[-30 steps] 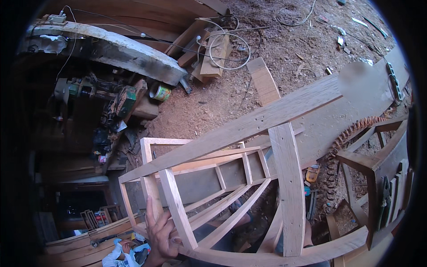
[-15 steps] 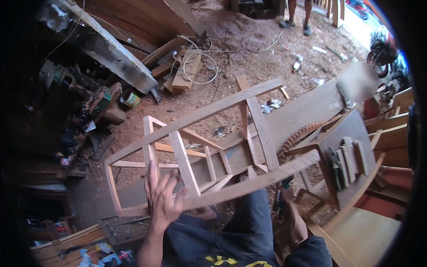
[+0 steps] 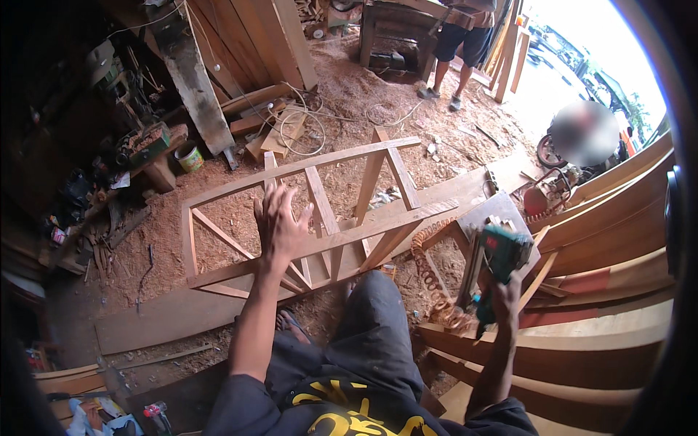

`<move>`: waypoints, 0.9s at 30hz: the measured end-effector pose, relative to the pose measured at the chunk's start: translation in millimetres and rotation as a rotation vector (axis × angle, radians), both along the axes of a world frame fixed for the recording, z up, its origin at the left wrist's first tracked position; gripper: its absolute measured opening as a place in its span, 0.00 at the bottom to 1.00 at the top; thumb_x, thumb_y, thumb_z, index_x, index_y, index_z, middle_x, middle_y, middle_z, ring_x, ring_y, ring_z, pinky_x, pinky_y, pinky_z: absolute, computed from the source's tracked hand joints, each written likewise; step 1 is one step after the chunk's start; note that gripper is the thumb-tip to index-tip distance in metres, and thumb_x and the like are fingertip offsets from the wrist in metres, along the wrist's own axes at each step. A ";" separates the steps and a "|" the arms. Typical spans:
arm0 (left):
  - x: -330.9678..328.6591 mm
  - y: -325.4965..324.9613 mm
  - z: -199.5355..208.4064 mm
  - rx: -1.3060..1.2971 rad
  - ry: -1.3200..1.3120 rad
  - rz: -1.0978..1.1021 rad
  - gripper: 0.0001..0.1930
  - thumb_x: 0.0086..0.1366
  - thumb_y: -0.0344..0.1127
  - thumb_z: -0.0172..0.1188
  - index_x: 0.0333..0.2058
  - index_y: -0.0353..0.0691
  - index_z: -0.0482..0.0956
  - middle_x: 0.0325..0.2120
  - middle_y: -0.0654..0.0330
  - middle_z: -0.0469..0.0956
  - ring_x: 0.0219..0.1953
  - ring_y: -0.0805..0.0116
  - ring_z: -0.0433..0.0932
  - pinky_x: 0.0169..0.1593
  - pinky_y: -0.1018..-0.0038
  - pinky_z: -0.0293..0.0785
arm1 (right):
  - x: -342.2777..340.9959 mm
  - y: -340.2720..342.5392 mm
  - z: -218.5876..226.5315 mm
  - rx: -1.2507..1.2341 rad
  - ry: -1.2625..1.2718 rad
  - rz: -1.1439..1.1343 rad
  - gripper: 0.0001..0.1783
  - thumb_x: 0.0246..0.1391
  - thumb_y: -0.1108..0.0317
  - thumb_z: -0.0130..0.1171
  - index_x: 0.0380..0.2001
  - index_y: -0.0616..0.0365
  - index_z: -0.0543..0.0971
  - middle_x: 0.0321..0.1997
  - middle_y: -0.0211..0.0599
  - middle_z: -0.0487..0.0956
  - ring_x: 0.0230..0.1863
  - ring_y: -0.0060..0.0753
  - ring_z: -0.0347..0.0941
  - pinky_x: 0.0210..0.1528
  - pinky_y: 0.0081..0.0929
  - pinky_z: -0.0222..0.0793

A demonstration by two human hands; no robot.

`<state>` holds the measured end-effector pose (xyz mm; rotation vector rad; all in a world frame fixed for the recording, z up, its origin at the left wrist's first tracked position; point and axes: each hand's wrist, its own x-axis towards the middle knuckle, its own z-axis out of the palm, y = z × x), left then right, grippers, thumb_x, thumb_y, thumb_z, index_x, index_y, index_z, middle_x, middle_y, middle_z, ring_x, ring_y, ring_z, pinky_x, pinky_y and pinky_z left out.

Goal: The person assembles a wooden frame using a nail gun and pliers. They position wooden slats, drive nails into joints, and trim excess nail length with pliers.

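Overlapping a ladder-like bare-wood frame (image 3: 321,200) is the splayed left hand (image 3: 282,221).

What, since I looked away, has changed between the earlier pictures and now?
The right hand has moved outward to the right, bringing a green power tool into clear view. The view swung, so whether the wooden frame shifted is uncertain. The left hand stays at the frame.
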<state>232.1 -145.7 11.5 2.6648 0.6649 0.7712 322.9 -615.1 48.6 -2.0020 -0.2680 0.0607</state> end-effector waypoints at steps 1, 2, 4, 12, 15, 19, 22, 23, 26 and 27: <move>-0.1 5.5 1.4 0.042 -0.016 0.032 0.28 0.61 0.51 0.63 0.54 0.37 0.75 0.59 0.47 0.70 0.67 0.48 0.60 0.68 0.47 0.52 | -2.5 11.7 27.7 0.027 -0.035 -0.011 0.09 0.57 0.64 0.60 0.31 0.58 0.78 0.21 0.25 0.73 0.18 0.20 0.66 0.19 0.27 0.59; -3.2 12.8 2.9 -0.029 0.011 0.039 0.32 0.61 0.50 0.64 0.58 0.36 0.70 0.64 0.45 0.64 0.69 0.49 0.56 0.69 0.46 0.50 | 2.1 28.6 63.6 -0.133 0.012 -0.011 0.10 0.56 0.63 0.61 0.31 0.59 0.77 0.18 0.25 0.72 0.17 0.20 0.66 0.19 0.27 0.61; -3.4 17.7 1.6 -0.095 0.066 0.054 0.35 0.61 0.49 0.64 0.61 0.34 0.67 0.67 0.45 0.58 0.71 0.50 0.52 0.71 0.46 0.46 | 8.9 62.7 118.6 -0.291 -0.021 -0.042 0.11 0.57 0.64 0.62 0.29 0.60 0.76 0.15 0.26 0.71 0.16 0.19 0.67 0.19 0.26 0.63; -4.0 21.2 -18.7 -0.098 0.175 0.032 0.35 0.62 0.44 0.63 0.61 0.29 0.65 0.72 0.47 0.45 0.74 0.55 0.42 0.74 0.52 0.38 | 73.0 221.4 192.6 -0.471 -0.016 0.535 0.17 0.50 0.56 0.67 0.27 0.59 0.78 0.18 0.26 0.74 0.17 0.18 0.70 0.21 0.20 0.65; -7.6 29.0 -14.5 -0.110 0.187 0.028 0.31 0.61 0.41 0.62 0.59 0.28 0.68 0.72 0.47 0.45 0.74 0.55 0.42 0.75 0.52 0.38 | 92.5 300.6 175.4 -0.440 0.112 0.643 0.16 0.47 0.58 0.68 0.27 0.59 0.78 0.19 0.27 0.74 0.15 0.18 0.69 0.18 0.22 0.67; -8.4 26.0 -10.0 -0.085 0.227 0.045 0.26 0.58 0.39 0.62 0.51 0.27 0.75 0.71 0.46 0.46 0.74 0.53 0.43 0.74 0.52 0.39 | 84.7 359.4 160.6 -0.417 0.243 0.713 0.16 0.47 0.59 0.68 0.30 0.60 0.78 0.19 0.28 0.73 0.14 0.21 0.69 0.16 0.24 0.66; -8.9 28.2 -11.6 -0.087 0.189 0.033 0.23 0.57 0.39 0.62 0.48 0.28 0.78 0.71 0.46 0.47 0.74 0.52 0.44 0.74 0.51 0.39 | 95.2 383.4 145.9 -0.444 0.300 0.709 0.15 0.47 0.59 0.68 0.30 0.60 0.78 0.19 0.28 0.73 0.14 0.21 0.69 0.17 0.23 0.66; -8.9 26.9 -11.6 -0.077 0.187 0.034 0.24 0.57 0.39 0.63 0.48 0.28 0.78 0.71 0.46 0.47 0.74 0.52 0.44 0.73 0.52 0.42 | 98.0 386.4 141.5 -0.454 0.288 0.711 0.16 0.47 0.59 0.68 0.31 0.60 0.79 0.19 0.27 0.73 0.14 0.21 0.69 0.17 0.23 0.66; -10.5 26.2 -13.6 -0.049 0.143 0.029 0.25 0.58 0.42 0.66 0.48 0.27 0.79 0.70 0.43 0.49 0.73 0.50 0.47 0.71 0.54 0.52 | 100.6 391.7 136.8 -0.492 0.267 0.718 0.16 0.46 0.60 0.68 0.32 0.60 0.79 0.19 0.27 0.73 0.15 0.20 0.69 0.18 0.23 0.66; -10.6 27.6 -14.2 -0.059 0.143 0.027 0.25 0.58 0.43 0.66 0.47 0.27 0.79 0.70 0.43 0.50 0.72 0.50 0.48 0.71 0.54 0.53 | 99.6 393.3 137.6 -0.509 0.271 0.720 0.16 0.46 0.60 0.68 0.32 0.60 0.79 0.19 0.27 0.73 0.15 0.20 0.69 0.18 0.23 0.66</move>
